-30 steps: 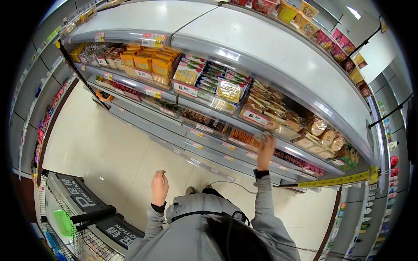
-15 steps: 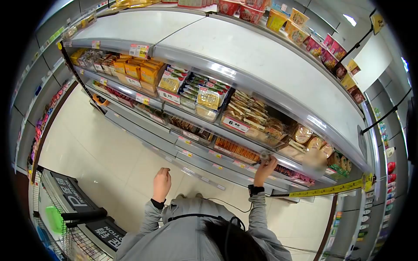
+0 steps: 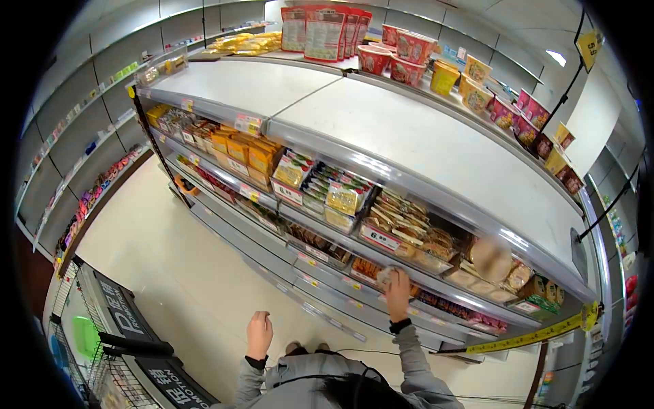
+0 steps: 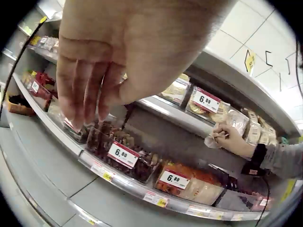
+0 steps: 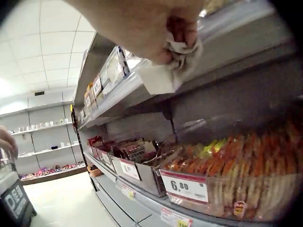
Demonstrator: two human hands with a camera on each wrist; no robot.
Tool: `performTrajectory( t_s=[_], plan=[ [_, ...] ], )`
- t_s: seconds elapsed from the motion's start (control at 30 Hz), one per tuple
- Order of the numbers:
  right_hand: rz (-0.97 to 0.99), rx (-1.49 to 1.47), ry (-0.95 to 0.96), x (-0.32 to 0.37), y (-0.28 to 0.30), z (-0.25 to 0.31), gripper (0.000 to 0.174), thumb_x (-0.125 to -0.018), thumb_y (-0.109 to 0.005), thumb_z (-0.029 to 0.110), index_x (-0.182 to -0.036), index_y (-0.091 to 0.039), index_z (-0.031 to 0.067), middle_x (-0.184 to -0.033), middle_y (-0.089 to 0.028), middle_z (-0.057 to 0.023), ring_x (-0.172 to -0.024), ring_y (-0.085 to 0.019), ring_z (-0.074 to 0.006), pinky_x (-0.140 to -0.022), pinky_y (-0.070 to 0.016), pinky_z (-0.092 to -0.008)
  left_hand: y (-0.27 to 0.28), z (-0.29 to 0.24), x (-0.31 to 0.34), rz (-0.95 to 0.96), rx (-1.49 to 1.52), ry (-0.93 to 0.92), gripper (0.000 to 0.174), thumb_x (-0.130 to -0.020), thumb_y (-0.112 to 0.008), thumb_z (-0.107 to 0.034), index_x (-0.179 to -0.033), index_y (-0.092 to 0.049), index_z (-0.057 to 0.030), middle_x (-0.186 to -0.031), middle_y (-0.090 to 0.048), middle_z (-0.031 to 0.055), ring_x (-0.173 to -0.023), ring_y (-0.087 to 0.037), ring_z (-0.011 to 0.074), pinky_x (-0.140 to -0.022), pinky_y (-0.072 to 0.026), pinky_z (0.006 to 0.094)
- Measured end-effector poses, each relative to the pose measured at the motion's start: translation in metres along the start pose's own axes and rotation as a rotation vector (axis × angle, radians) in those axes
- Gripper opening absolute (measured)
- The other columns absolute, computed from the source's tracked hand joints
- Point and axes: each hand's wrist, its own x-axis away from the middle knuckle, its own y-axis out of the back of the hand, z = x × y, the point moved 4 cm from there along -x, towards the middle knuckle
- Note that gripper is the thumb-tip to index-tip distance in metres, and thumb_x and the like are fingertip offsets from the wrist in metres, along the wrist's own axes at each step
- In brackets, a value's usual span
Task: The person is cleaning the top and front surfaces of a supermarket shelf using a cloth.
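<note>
My right hand (image 3: 397,296) pinches a crumpled white cloth (image 5: 161,80) between thumb and fingers. The cloth lies against the front edge of a shelf (image 5: 118,97), just above a bin of orange-coloured packaged snacks (image 5: 236,165) with a 6.80 price card (image 5: 184,187). In the left wrist view the same cloth shows as a pale bundle under the right fingertips. My left hand (image 3: 259,334) hangs in front of the lower shelves with nothing in it, its fingers relaxed and slightly bent.
Flat packaged snacks (image 3: 409,221) and round packs fill bins on the shelf above. A white top shelf (image 3: 409,150) carries cup noodles (image 3: 412,51) along its back. A wire cart with black panels (image 3: 122,307) stands at lower left. Yellow tape (image 3: 524,339) runs along the right end.
My right hand moved right along the shelf edge with the cloth, then back left over the orange snacks. The head view has tilted up, showing more of the top shelf. My left hand stays idle.
</note>
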Motion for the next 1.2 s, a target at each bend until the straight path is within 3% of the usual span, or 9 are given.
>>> performTrajectory(
  t_s=[0.27,0.33,0.47,0.53,0.6,0.67,0.9,1.0,1.2],
  plan=[
    [-0.171,0.080,-0.266,0.038,0.071,-0.059,0.036,-0.078,-0.062,-0.004,-0.112,-0.050,-0.0004,-0.110,-0.048,-0.0182,-0.103,-0.049,-0.0382,-0.084,-0.0426,-0.0467,0.014,0.050,0.033,-0.054,-0.104,0.108,0.011,-0.083,-0.053,0.001,-0.091,-0.061,0.0030,-0.088,-0.061,0.0187,-0.081,-0.061,0.0369,-0.068,-0.0487,0.0440],
    [-0.235,0.037,-0.495,0.052,0.090,-0.083,0.033,-0.082,-0.063,0.000,-0.113,-0.052,-0.0004,-0.114,-0.050,-0.0186,-0.108,-0.048,-0.0381,-0.090,-0.0414,-0.0446,0.016,0.047,0.030,-0.048,-0.099,0.108,0.011,-0.084,-0.053,0.000,-0.091,-0.060,0.0030,-0.088,-0.061,0.0192,-0.080,-0.061,0.0373,-0.068,-0.0486,0.0445],
    [-0.340,0.175,-0.489,0.066,0.098,-0.097,0.036,-0.082,-0.063,-0.001,-0.115,-0.049,0.0006,-0.113,-0.048,-0.0168,-0.106,-0.049,-0.0362,-0.088,-0.0430,-0.0445,0.008,0.041,0.020,-0.044,-0.067,0.054,0.012,-0.085,-0.052,-0.001,-0.094,-0.060,0.0025,-0.089,-0.062,0.0194,-0.080,-0.060,0.0384,-0.068,-0.0485,0.0449],
    [-0.475,-0.207,-0.446,0.069,0.083,-0.115,0.033,-0.085,-0.062,0.001,-0.116,-0.050,0.0007,-0.116,-0.049,-0.0170,-0.109,-0.049,-0.0354,-0.093,-0.0418,-0.0447,-0.003,0.038,0.009,-0.023,-0.074,0.015,0.013,-0.086,-0.051,-0.001,-0.095,-0.060,0.0024,-0.090,-0.062,0.0197,-0.081,-0.060,0.0392,-0.070,-0.0484,0.0450],
    [-0.333,0.148,-0.419,0.060,0.067,-0.095,0.031,-0.086,-0.060,0.003,-0.116,-0.052,0.0016,-0.120,-0.049,-0.0169,-0.112,-0.048,-0.0352,-0.097,-0.0408,-0.0454,-0.009,0.031,0.005,0.018,-0.059,-0.036,0.014,-0.086,-0.050,-0.001,-0.096,-0.059,0.0028,-0.090,-0.061,0.0209,-0.084,-0.059,0.0399,-0.072,-0.0483,0.0452],
    [-0.265,0.186,-0.294,0.051,0.049,-0.080,0.030,-0.087,-0.060,0.003,-0.116,-0.053,0.0033,-0.122,-0.048,-0.0180,-0.115,-0.046,-0.0368,-0.097,-0.0401,-0.0461,-0.011,0.016,-0.014,0.057,-0.028,-0.084,0.015,-0.087,-0.050,-0.001,-0.097,-0.059,0.0033,-0.091,-0.061,0.0221,-0.085,-0.059,0.0404,-0.074,-0.0481,0.0453],
    [-0.113,0.016,-0.263,0.030,0.062,-0.052,0.034,-0.083,-0.059,-0.002,-0.116,-0.049,-0.0022,-0.117,-0.047,-0.0198,-0.109,-0.045,-0.0393,-0.086,-0.0415,-0.0470,-0.005,-0.024,-0.043,0.128,0.048,-0.176,0.013,-0.087,-0.049,0.000,-0.095,-0.058,0.0051,-0.095,-0.060,0.0224,-0.088,-0.058,0.0411,-0.076,-0.0480,0.0429],
    [-0.150,0.102,-0.285,0.037,0.072,-0.065,0.035,-0.083,-0.059,-0.002,-0.116,-0.048,-0.0017,-0.114,-0.047,-0.0199,-0.106,-0.046,-0.0398,-0.086,-0.0418,-0.0468,-0.007,-0.004,-0.046,0.140,0.072,-0.176,0.016,-0.087,-0.049,0.001,-0.101,-0.057,0.0041,-0.097,-0.060,0.0219,-0.090,-0.058,0.0408,-0.078,-0.0476,0.0442],
    [-0.210,0.157,-0.345,0.049,0.087,-0.071,0.030,-0.081,-0.058,-0.002,-0.110,-0.049,0.0013,-0.109,-0.048,-0.0182,-0.102,-0.047,-0.0389,-0.085,-0.0419,-0.0473,-0.021,0.038,-0.048,0.180,-0.040,-0.175,0.011,-0.085,-0.052,0.001,-0.094,-0.060,0.0022,-0.092,-0.061,0.0182,-0.083,-0.060,0.0373,-0.070,-0.0493,0.0428]
  ],
)
